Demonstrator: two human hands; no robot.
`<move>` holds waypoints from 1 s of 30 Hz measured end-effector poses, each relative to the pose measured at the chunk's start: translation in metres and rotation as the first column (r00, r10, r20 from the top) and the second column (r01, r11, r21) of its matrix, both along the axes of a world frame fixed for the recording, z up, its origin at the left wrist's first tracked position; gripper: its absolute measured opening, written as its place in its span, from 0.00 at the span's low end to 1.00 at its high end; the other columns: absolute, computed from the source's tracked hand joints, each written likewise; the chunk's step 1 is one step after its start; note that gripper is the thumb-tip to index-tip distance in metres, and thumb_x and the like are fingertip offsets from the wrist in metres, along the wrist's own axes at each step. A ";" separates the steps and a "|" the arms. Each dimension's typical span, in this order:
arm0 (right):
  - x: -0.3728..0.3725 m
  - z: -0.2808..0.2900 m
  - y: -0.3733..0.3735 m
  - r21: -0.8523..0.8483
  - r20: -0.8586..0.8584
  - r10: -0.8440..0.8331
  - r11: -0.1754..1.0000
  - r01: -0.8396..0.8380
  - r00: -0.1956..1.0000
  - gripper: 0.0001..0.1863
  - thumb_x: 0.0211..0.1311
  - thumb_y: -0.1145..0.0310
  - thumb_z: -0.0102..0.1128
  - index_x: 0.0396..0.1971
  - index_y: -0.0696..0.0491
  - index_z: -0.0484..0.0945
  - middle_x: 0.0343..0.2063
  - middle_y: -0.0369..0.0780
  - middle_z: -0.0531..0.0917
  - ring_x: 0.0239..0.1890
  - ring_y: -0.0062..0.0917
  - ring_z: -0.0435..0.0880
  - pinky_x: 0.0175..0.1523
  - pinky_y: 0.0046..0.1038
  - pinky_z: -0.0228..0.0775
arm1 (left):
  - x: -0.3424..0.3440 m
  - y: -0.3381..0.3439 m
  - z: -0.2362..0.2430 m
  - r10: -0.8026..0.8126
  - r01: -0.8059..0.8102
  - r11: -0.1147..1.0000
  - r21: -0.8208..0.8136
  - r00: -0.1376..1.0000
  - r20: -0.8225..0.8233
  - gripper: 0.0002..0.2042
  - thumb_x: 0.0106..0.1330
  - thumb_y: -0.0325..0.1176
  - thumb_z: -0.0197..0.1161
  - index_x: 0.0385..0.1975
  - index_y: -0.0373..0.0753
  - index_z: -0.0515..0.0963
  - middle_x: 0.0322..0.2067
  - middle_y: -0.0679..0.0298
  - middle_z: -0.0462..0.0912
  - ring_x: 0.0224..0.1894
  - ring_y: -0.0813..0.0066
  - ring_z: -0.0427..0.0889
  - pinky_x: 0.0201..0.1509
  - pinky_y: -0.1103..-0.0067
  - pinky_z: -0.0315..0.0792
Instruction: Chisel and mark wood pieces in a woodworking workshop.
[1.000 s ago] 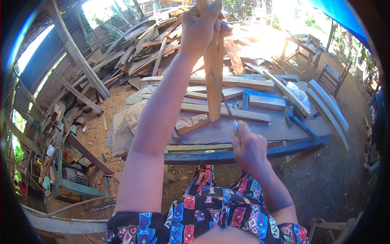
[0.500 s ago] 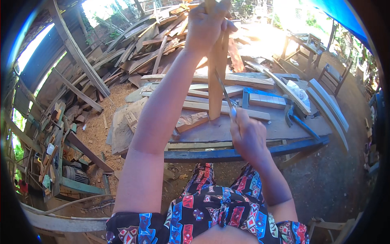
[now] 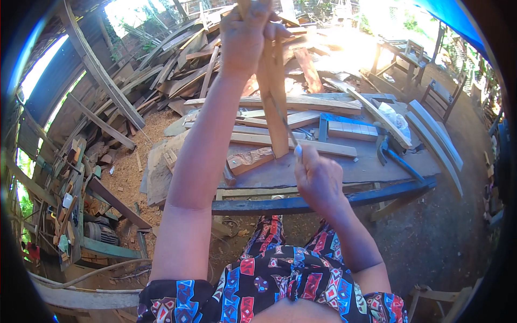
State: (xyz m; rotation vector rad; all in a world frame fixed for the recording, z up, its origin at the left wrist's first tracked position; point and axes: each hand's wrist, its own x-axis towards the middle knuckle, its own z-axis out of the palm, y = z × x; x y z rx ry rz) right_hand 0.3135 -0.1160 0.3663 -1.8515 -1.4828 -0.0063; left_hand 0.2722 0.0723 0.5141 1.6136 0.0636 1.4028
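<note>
Up at the top of the view, my left hand (image 3: 243,46) is closed around the upper part of a narrow wooden board (image 3: 276,121). The board stands on end, leaning slightly, with its lower end at the worktable (image 3: 371,173). My right hand (image 3: 321,176), nearer to me, is closed round the pale handle of a knife (image 3: 292,139). Its thin dark blade points up and away, lying against the board's face and right edge. A short rough-edged wood block (image 3: 250,160) lies just left of the board's foot.
A blue-handled hammer (image 3: 401,161), joined pale blocks (image 3: 353,130) and long battens (image 3: 318,146) lie on the table. Curved wooden strips (image 3: 439,148) lean at its right end. Beyond is a scrap-wood heap (image 3: 183,72); a motor (image 3: 100,232) sits at lower left.
My left hand and the board's top have swung left, so the board leans more. My right hand with the knife has shifted a little left, its blade still against the board.
</note>
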 end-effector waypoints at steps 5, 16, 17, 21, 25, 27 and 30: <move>0.010 0.016 0.024 0.030 0.028 -0.063 0.998 0.062 0.998 0.09 0.66 0.65 0.51 0.34 0.55 0.71 0.16 0.49 0.78 0.24 0.49 0.80 0.31 0.47 0.68 | 0.027 -0.014 -0.006 -0.124 0.127 0.990 0.057 0.991 -0.053 0.17 0.70 0.40 0.58 0.19 0.42 0.73 0.11 0.74 0.67 0.14 0.88 0.65 0.19 0.85 0.62; -0.002 -0.010 -0.037 0.014 -0.050 -0.006 1.000 0.007 0.999 0.07 0.63 0.67 0.52 0.36 0.55 0.72 0.16 0.47 0.78 0.23 0.47 0.80 0.30 0.46 0.68 | 0.014 0.017 0.002 0.006 -0.005 0.999 -0.036 1.000 0.025 0.16 0.70 0.44 0.58 0.23 0.39 0.75 0.11 0.73 0.68 0.14 0.84 0.71 0.19 0.85 0.65; 0.000 -0.008 -0.031 0.013 -0.053 -0.007 1.000 0.008 0.999 0.07 0.63 0.67 0.52 0.36 0.55 0.72 0.16 0.47 0.78 0.23 0.47 0.80 0.30 0.46 0.68 | 0.014 0.014 0.001 -0.008 0.010 0.999 -0.048 0.999 0.045 0.17 0.70 0.44 0.59 0.21 0.40 0.74 0.11 0.73 0.67 0.14 0.84 0.69 0.19 0.85 0.65; 0.020 0.006 0.028 0.108 0.046 -0.052 0.993 0.046 0.998 0.08 0.63 0.67 0.52 0.32 0.56 0.72 0.16 0.49 0.78 0.21 0.47 0.80 0.28 0.46 0.68 | 0.026 -0.010 -0.010 -0.210 0.211 0.974 0.079 0.977 -0.021 0.18 0.69 0.42 0.60 0.17 0.43 0.71 0.11 0.74 0.66 0.13 0.87 0.64 0.18 0.84 0.61; 0.024 0.008 0.023 0.159 0.102 -0.053 0.987 0.037 0.993 0.08 0.64 0.66 0.50 0.30 0.56 0.71 0.15 0.49 0.78 0.19 0.48 0.79 0.25 0.45 0.67 | 0.033 -0.008 -0.005 -0.227 0.226 0.974 -0.017 0.970 -0.092 0.18 0.69 0.42 0.60 0.17 0.43 0.71 0.11 0.74 0.67 0.13 0.88 0.63 0.16 0.85 0.57; 0.008 -0.003 -0.002 0.101 0.070 -0.006 0.995 -0.001 0.998 0.08 0.64 0.67 0.50 0.31 0.56 0.70 0.16 0.49 0.79 0.19 0.47 0.79 0.25 0.45 0.67 | 0.021 0.007 -0.006 -0.073 0.074 0.992 0.100 0.997 -0.016 0.17 0.70 0.42 0.59 0.18 0.43 0.72 0.12 0.74 0.67 0.13 0.87 0.63 0.16 0.85 0.56; -0.006 -0.020 -0.036 0.040 -0.025 0.017 0.999 -0.016 1.000 0.07 0.65 0.67 0.50 0.35 0.56 0.71 0.16 0.48 0.79 0.21 0.47 0.80 0.27 0.45 0.68 | 0.002 0.034 -0.001 0.049 -0.049 0.999 -0.010 0.999 -0.022 0.17 0.70 0.44 0.58 0.20 0.40 0.74 0.12 0.73 0.66 0.15 0.86 0.67 0.20 0.85 0.65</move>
